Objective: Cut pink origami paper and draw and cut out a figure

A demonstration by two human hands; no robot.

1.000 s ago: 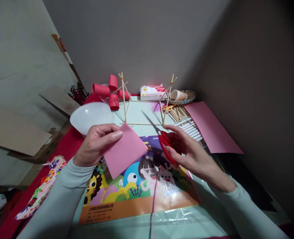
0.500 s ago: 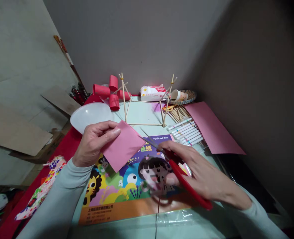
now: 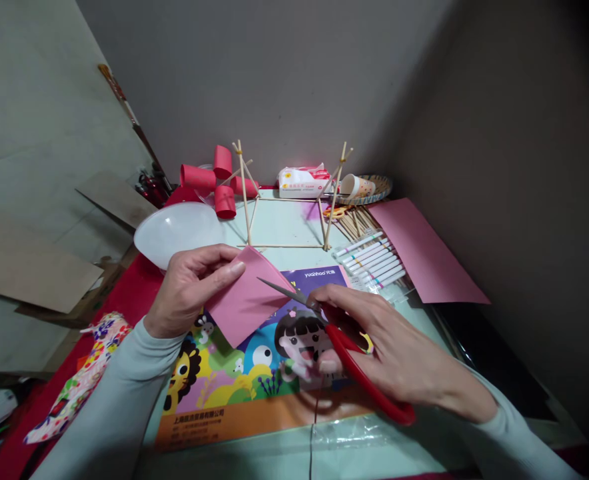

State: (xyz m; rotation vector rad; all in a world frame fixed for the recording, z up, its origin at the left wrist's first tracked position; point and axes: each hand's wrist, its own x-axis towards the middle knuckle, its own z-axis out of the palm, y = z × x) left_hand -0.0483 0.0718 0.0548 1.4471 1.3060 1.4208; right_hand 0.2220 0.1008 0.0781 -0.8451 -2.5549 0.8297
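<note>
Table (image 3: 284, 230), "yuanhoo" pad (image 3: 269, 373), left hand (image 3: 187, 287) fingers pinching pink paper (image 3: 244, 300), right hand (image 3: 389, 347) gripping scissors (image 3: 334, 333)

- A grey wall (image 3: 284, 73) is rising behind the table (image 3: 289, 230).
- A darker wall (image 3: 514, 167) is closing in on the right, lying in shadow.
- Pale floor (image 3: 29, 133) is showing on the left, with cardboard (image 3: 29, 270) lying flat on it.
- A red cloth (image 3: 134, 293) is covering the table's left edge.
</note>
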